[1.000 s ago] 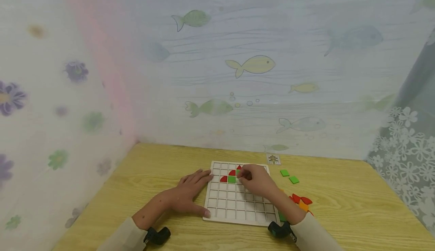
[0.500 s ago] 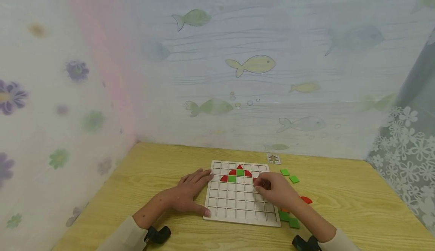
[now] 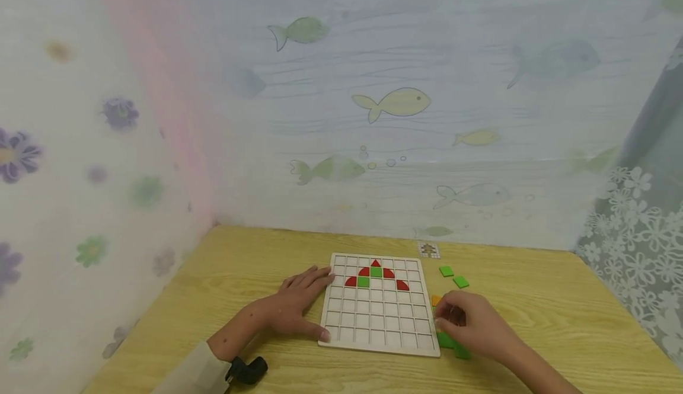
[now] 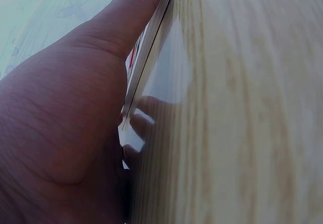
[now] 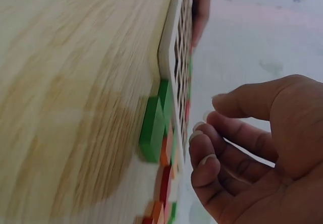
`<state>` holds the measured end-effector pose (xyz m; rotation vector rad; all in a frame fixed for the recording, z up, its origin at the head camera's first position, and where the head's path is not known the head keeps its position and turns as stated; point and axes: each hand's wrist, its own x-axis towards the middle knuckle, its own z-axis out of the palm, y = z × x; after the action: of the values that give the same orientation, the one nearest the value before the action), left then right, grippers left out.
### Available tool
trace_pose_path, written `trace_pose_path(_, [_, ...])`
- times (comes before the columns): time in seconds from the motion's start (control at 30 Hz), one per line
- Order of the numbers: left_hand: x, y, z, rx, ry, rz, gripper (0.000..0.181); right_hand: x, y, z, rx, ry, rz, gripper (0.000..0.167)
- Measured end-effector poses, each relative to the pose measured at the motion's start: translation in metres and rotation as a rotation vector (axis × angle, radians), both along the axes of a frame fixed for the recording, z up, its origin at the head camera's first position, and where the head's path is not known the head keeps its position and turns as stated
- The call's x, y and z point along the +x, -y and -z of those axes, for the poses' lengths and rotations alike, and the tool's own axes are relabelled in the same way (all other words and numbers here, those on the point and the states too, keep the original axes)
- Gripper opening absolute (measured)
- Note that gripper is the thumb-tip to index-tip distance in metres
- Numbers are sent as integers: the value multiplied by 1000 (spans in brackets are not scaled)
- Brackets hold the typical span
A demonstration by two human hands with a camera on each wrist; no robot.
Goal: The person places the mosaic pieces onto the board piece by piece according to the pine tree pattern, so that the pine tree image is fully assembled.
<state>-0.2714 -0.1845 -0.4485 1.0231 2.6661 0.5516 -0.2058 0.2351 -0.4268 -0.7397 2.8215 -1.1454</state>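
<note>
A pale wooden grid board [image 3: 376, 349] lies flat on the table. In its upper cells sit a red triangle [image 3: 376, 263], green squares [image 3: 363, 282] and red quarter-circle pieces [image 3: 402, 285]. My left hand [image 3: 290, 305] rests with spread fingers along the board's left edge, thumb at the lower corner. Over the loose pieces beside the board's right edge hovers my right hand [image 3: 472, 323], fingers loosely bent. The right wrist view shows nothing between its thumb and fingertips. Below it are green blocks [image 5: 153, 128] and a red piece [image 5: 165, 183]; in the head view it hides most of them.
Two green squares [image 3: 453, 276] lie apart to the right of the board. A small patterned card [image 3: 428, 249] is behind the board, near the wall. The wooden table [image 3: 256, 246] meets a fish-printed wall covering [image 3: 341, 115] at the back.
My right hand has moved from the board's upper cells rightward and down to the loose pieces. A red quarter-circle now shows at the right in the third row, where the hand was.
</note>
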Motion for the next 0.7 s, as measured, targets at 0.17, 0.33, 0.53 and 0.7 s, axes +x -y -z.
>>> trace_pose_path(0.17, [0, 0, 0, 1, 2, -1, 117, 6, -20, 3, 4, -6, -55, 10])
trace_pose_path(0.33, [1, 1, 2, -5, 3, -12, 117, 7, -38, 4, 24, -5, -142, 18])
trace_pose_path(0.53, [1, 0, 1, -2, 1, -11, 116, 5, -50, 4, 40, 51, -248, 19])
trace_pose_path(0.7, [1, 0, -1, -2, 6, -6, 116, 4, -52, 5, 44, 82, -281, 19])
